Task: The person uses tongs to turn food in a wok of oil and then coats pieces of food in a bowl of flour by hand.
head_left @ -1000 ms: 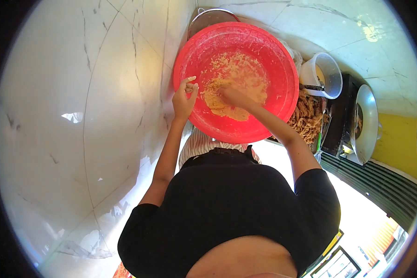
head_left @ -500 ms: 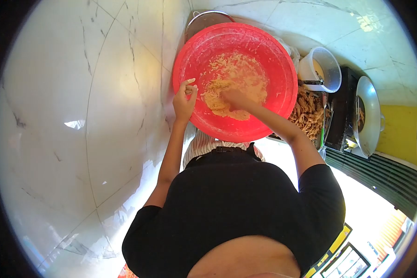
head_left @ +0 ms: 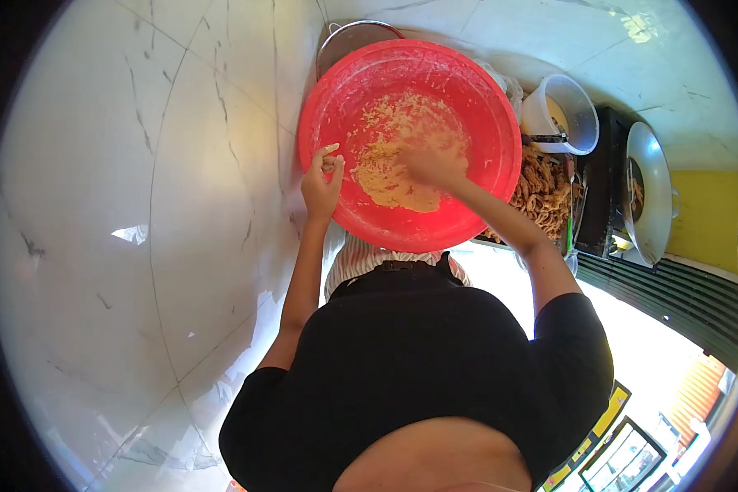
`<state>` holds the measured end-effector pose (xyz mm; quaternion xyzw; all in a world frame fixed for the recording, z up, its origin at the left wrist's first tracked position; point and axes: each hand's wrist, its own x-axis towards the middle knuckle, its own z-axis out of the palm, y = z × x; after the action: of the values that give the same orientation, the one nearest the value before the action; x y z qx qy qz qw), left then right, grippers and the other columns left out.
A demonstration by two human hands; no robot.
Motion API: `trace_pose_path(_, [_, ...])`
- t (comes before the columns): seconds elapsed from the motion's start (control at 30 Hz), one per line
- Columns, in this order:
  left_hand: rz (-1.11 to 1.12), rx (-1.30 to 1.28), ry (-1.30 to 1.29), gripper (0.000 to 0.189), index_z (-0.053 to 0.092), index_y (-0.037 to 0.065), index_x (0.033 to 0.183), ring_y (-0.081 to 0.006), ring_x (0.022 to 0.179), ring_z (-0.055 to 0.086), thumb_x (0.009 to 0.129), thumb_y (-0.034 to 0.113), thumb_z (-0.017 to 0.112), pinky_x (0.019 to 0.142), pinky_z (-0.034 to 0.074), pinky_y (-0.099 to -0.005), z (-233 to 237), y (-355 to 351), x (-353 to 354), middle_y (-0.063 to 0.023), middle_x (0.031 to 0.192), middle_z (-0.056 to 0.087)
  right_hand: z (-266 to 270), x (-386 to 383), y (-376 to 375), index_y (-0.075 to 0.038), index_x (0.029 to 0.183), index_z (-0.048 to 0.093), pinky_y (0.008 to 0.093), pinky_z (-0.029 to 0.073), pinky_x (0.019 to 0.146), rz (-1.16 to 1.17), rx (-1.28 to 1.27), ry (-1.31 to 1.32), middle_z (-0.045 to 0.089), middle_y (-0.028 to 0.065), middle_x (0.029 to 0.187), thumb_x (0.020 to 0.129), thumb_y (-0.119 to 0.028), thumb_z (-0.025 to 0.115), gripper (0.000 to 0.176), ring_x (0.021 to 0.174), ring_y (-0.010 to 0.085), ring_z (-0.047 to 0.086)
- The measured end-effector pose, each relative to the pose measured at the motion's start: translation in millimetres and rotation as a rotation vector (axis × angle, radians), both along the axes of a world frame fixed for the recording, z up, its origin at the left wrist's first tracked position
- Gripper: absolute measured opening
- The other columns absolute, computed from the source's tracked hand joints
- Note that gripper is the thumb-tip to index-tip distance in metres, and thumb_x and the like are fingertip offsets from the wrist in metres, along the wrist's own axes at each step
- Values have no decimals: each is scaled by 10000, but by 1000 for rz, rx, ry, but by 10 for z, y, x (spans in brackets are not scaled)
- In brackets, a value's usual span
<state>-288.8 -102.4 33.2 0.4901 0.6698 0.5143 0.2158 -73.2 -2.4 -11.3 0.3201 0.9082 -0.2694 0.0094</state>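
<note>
A large red basin (head_left: 500, 176) holds a crumbly, yellowish flour-like mixture (head_left: 398, 184), with pale powder smeared up its inner wall. My right hand (head_left: 433, 168) is down in the mixture, blurred by motion, so its fingers cannot be made out. At the basin's left rim is my left hand (head_left: 321, 182), fingers loosely bent and apart with nothing visible between them. Pale dough-like bits cling to its fingertips.
Right of the basin lies a pile of brown fried pieces (head_left: 541, 189) with green-handled tongs (head_left: 569, 225) beside it. A white plastic bucket (head_left: 578, 115) and a large metal wok (head_left: 656, 197) stand farther right. A tiled wall (head_left: 82, 230) rises close on the left.
My right hand has shifted slightly within the mixture, which is more spread out beneath it. The left hand stays by the rim. The whole view has moved a little.
</note>
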Motion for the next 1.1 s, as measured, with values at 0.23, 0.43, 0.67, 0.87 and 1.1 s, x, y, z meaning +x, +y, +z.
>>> trace_pose_path(0.23, [0, -21, 21, 215, 577, 73, 1013, -137, 665, 585, 810, 141, 585, 659, 474, -260, 65, -12, 6, -63, 720, 601, -712, -553, -283, -23, 1150, 481, 386, 400, 869, 256, 21, 393, 510, 146, 1088, 804, -150, 491, 368, 1052, 298, 466])
trace_pose_path(0.43, [0, 19, 0, 213, 570, 68, 1018, -134, 676, 589, 817, 139, 577, 664, 476, -262, 52, -14, 15, -66, 723, 602, -613, 164, -316, -7, 1145, 475, 396, 407, 840, 497, 81, 265, 518, 160, 1078, 801, -144, 491, 371, 1026, 311, 480])
trace_pose_path(0.67, [-18, -10, -15, 233, 550, 49, 1051, -100, 708, 577, 827, 108, 572, 672, 459, -233, 43, -21, 6, -46, 752, 601, -381, 632, -138, -46, 1066, 525, 430, 439, 759, 62, -363, -74, 542, 206, 985, 753, -49, 446, 322, 918, 369, 527])
trace_pose_path(0.87, [-9, -27, -15, 234, 551, 46, 1052, -97, 711, 578, 828, 109, 572, 670, 454, -231, 60, -22, 5, -45, 753, 601, -635, 317, -625, -11, 1187, 408, 449, 377, 861, -351, -218, -259, 407, 272, 1147, 773, -141, 488, 441, 1025, 438, 426])
trace_pose_path(1.1, [22, -4, -41, 212, 572, 66, 1015, -134, 668, 582, 824, 159, 572, 660, 467, -254, 14, -13, 28, -60, 710, 595, -809, -322, -1057, 36, 1162, 412, 423, 329, 901, -310, -292, 70, 420, 256, 1112, 797, -216, 530, 458, 1037, 376, 402])
